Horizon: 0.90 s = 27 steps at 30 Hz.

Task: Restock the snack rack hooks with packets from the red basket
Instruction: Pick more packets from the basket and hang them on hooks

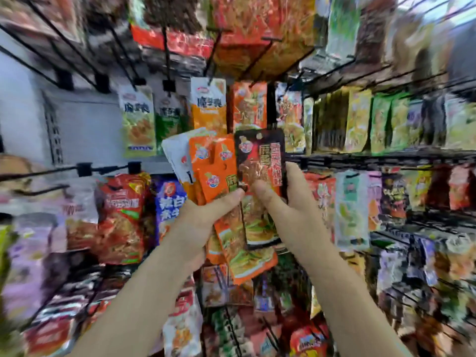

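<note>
My left hand (203,217) grips a fanned bunch of orange snack packets (219,166) with a white one behind, held up in front of the rack. My right hand (288,202) holds a dark red-and-black packet (260,161) upright, thumb on its front and fingers behind its right edge. Both hands are close together at the middle of the view. Black wire hooks (103,168) jut from the rack on the left with nothing hanging on their front ends. The red basket is not in view.
Rows of hanging snack packets fill the rack: green and orange ones (208,106) just above my hands, red and purple ones (121,215) lower left, green ones (360,122) to the right. A white back panel (82,124) shows at the left.
</note>
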Each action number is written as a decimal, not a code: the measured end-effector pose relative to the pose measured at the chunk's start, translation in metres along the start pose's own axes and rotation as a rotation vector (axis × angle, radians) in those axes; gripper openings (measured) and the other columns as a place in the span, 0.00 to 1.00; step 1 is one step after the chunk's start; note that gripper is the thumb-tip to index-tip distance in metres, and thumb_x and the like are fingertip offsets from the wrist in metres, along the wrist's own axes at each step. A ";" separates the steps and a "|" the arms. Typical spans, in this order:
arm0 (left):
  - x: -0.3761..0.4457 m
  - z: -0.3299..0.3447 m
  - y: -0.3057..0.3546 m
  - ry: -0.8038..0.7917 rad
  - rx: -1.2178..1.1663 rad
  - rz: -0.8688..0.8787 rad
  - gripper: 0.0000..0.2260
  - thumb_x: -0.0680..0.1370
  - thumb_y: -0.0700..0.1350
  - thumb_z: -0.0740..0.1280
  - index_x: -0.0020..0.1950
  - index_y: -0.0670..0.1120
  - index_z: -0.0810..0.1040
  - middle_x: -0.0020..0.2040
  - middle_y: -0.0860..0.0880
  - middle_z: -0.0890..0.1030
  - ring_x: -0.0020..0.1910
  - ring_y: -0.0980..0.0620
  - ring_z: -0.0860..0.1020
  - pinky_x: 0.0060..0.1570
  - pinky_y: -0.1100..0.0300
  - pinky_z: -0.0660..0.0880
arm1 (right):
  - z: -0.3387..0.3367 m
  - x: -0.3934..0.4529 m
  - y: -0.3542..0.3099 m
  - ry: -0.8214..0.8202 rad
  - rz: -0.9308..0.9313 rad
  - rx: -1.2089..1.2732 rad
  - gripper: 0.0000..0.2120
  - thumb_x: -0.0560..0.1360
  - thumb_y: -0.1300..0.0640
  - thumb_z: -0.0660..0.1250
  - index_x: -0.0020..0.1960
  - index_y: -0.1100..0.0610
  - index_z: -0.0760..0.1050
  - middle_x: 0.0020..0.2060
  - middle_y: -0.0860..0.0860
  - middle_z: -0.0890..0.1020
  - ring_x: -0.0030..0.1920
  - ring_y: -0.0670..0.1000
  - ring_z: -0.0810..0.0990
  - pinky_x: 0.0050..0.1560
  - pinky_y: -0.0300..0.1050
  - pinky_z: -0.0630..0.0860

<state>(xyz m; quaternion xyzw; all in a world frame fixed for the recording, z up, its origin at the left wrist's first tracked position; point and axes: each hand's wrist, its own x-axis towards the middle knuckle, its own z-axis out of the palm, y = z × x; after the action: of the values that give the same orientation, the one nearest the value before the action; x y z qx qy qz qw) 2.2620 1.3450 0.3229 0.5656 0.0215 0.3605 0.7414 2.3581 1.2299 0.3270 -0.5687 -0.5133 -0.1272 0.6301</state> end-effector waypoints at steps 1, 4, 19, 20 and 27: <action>0.001 0.000 0.006 -0.020 0.024 0.023 0.18 0.68 0.41 0.76 0.58 0.41 0.83 0.54 0.38 0.85 0.53 0.35 0.84 0.54 0.38 0.81 | 0.003 0.007 -0.006 0.039 0.009 0.037 0.08 0.79 0.51 0.67 0.58 0.50 0.74 0.50 0.46 0.82 0.50 0.41 0.81 0.47 0.34 0.76; 0.008 -0.001 0.024 -0.075 0.105 0.065 0.20 0.67 0.40 0.79 0.58 0.44 0.83 0.54 0.40 0.86 0.53 0.37 0.84 0.58 0.37 0.79 | 0.007 0.026 -0.018 0.122 0.052 0.103 0.13 0.75 0.42 0.67 0.52 0.49 0.80 0.45 0.45 0.85 0.46 0.43 0.83 0.47 0.41 0.79; 0.082 0.055 0.082 -0.001 0.182 0.206 0.12 0.76 0.40 0.72 0.59 0.42 0.83 0.52 0.42 0.87 0.50 0.40 0.85 0.52 0.43 0.82 | -0.074 0.141 0.015 0.387 -0.169 -0.088 0.15 0.77 0.54 0.73 0.63 0.53 0.76 0.55 0.41 0.79 0.53 0.30 0.75 0.53 0.26 0.70; 0.087 0.058 0.084 -0.002 0.186 0.204 0.12 0.77 0.41 0.72 0.60 0.43 0.83 0.52 0.43 0.87 0.49 0.41 0.86 0.51 0.44 0.82 | -0.077 0.148 0.017 0.387 -0.178 -0.098 0.15 0.78 0.55 0.71 0.63 0.54 0.77 0.56 0.43 0.80 0.52 0.30 0.75 0.51 0.22 0.68; 0.106 0.062 0.082 0.002 0.190 0.163 0.13 0.76 0.43 0.72 0.61 0.45 0.82 0.51 0.44 0.87 0.46 0.43 0.86 0.48 0.46 0.82 | -0.083 0.182 0.032 0.349 -0.182 -0.139 0.16 0.78 0.54 0.71 0.65 0.53 0.77 0.61 0.46 0.80 0.64 0.46 0.76 0.64 0.38 0.73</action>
<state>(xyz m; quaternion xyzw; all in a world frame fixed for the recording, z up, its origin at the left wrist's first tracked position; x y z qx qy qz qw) 2.3257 1.3611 0.4550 0.6329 0.0100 0.4165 0.6526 2.5034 1.2470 0.4670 -0.5316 -0.4355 -0.3153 0.6545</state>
